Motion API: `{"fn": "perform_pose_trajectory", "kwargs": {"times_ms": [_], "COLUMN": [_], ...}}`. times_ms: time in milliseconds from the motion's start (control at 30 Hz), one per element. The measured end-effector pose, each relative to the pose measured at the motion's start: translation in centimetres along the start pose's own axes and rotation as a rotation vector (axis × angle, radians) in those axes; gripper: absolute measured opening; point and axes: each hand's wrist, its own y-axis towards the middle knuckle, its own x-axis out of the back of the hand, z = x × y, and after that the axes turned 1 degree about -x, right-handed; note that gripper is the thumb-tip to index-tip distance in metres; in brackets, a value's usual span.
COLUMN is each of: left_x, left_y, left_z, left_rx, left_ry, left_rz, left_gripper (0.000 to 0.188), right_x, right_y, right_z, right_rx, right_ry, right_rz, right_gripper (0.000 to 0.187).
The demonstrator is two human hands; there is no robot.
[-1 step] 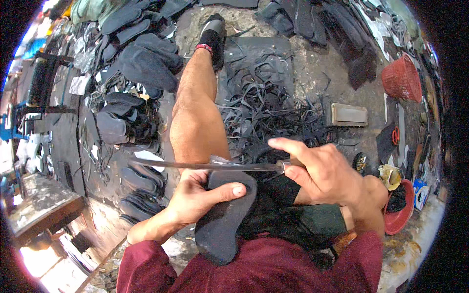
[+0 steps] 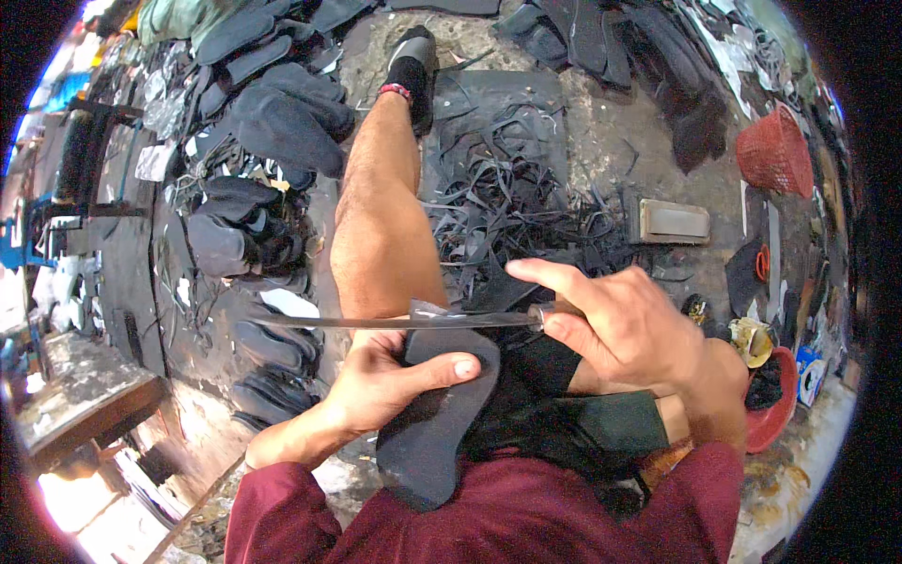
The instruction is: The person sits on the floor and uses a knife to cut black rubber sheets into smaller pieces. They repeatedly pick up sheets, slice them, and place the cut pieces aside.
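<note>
Knife (image 2: 479,321) perhaps overlaps the sole (image 2: 423,451); dark strips (image 2: 512,193) lie heaped beyond.

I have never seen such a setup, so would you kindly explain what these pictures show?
There is no machine here: a person works bare-handed, seen by a wide fisheye camera worn on the head and looking down, so straight edges bend. The left grip, a hand, holds a dark sole-shaped piece. The right grip holds a long blade by its handle, crosswise at the piece's far end; whether they touch is unclear. On the floor lie tangled dark strips, more dark sole-shaped pieces and a red basket.
</note>
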Motion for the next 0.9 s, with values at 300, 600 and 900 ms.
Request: {"fn": "perform_pose_trajectory", "kwargs": {"times_ms": [300, 600, 900], "left_x": [1.0, -7.6, -10.8], "left_y": [1.8, 5.1, 5.5], "left_z": [-0.5, 1.1, -2.7], "left_rx": [-0.029, -0.621, -0.514], "left_ry": [0.295, -0.790, -0.696], "left_rz": [0.395, -0.085, -0.226], "left_gripper": [0.062, 0.058, 0.036], "right_x": [1.5, -4.4, -17.4], "right_y": [3.5, -6.7, -15.2], "right_z": [-3.3, -1.3, -5.6], "right_rx": [0.084, -0.151, -0.162], "right_ry": [0.388, 0.638, 0.107], "right_rz": [0.412, -0.634, -0.979], "right_gripper": [0.038, 0.050, 0.034]}}
